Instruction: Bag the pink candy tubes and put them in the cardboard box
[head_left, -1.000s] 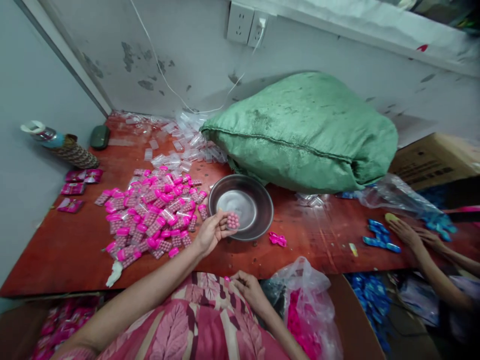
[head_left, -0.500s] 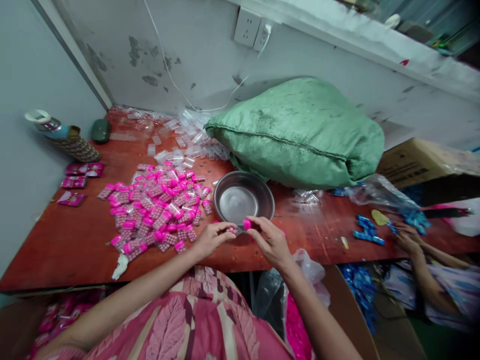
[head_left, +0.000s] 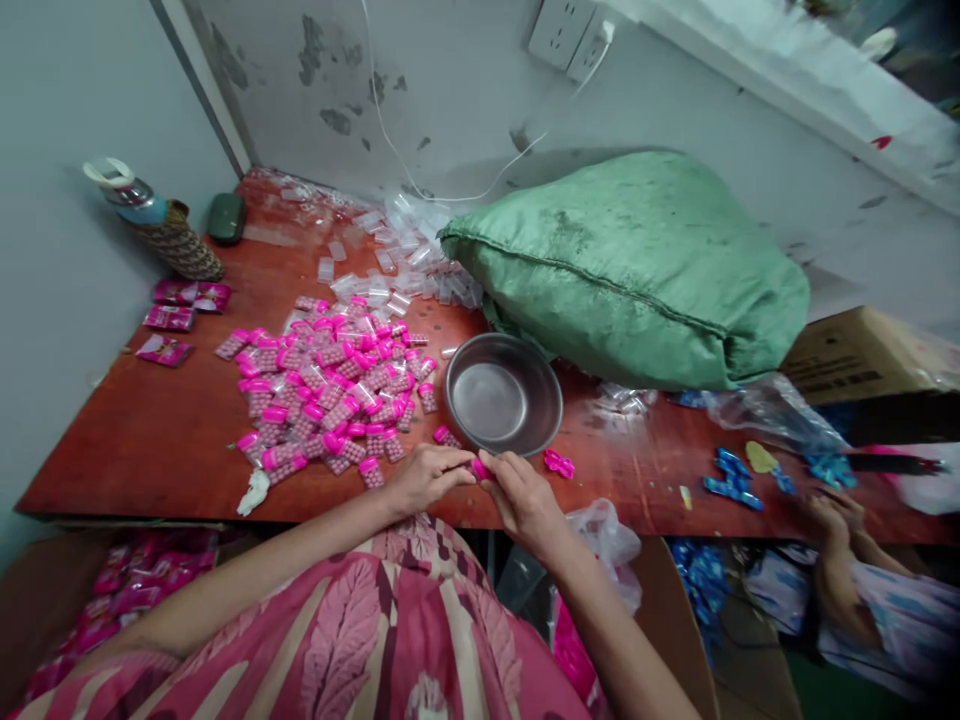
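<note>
My left hand (head_left: 429, 478) is closed around a small clear bottle of pink balls, mostly hidden by the fingers. My right hand (head_left: 523, 500) pinches a pink cap (head_left: 478, 467) against the bottle's mouth, so the two hands meet just in front of a round metal bowl (head_left: 555, 405). Between bowl and left hand lies a capped bottle (head_left: 446, 437). Left of the hands spreads a heap of pink-capped bottles (head_left: 337, 385) filled with pink balls. A pink plastic piece (head_left: 559, 463) rests right of the hands.
Clear empty bottles (head_left: 405, 260) lie behind the heap. A big green sack (head_left: 637, 270) leans on the wall behind the bowl. At left stand a drink bottle (head_left: 142, 205) and pink packets (head_left: 171, 318). Another person's hands (head_left: 829, 515) are at right, near blue wrappers (head_left: 731, 480).
The pink cap, apart from the bottle before, is now against it as my hands came together. The view has shifted, and the pink piece beside the bowl has come into clear sight.
</note>
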